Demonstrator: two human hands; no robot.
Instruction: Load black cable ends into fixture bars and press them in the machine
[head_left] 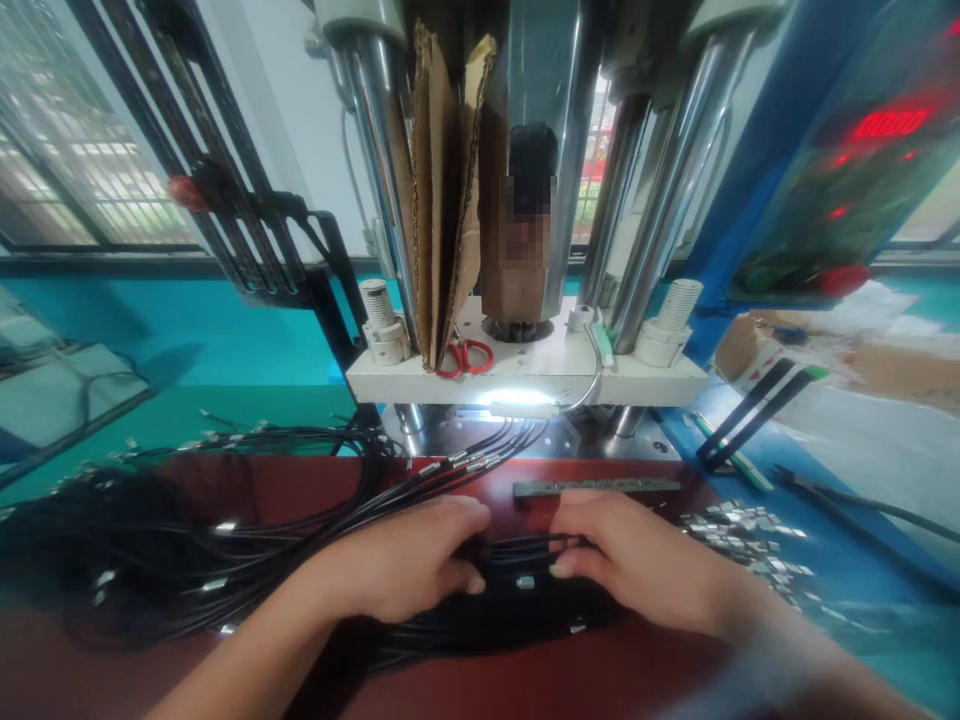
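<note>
My left hand (420, 555) is closed, thumb and fingers curled around black cables. Across from it, my right hand (615, 550) pinches the same black cables (525, 550), which run between the two hands. A small silver metal clip (526, 581) shows on the dark cables just below. Behind my left hand, a bundle of black cables with metal ends (450, 470) reaches up under the press plate. Beyond my right hand lies a slotted metal bar (592, 487). To its right is a pile of small silver metal pieces (750, 540).
A press with a white plate (525, 380) and steel columns stands ahead, a lamp glowing beneath. Red-handled scissors (466, 357) and cardboard (442, 200) sit on the plate. A large heap of black cables (97, 530) lies left; pliers (825, 490) lie right.
</note>
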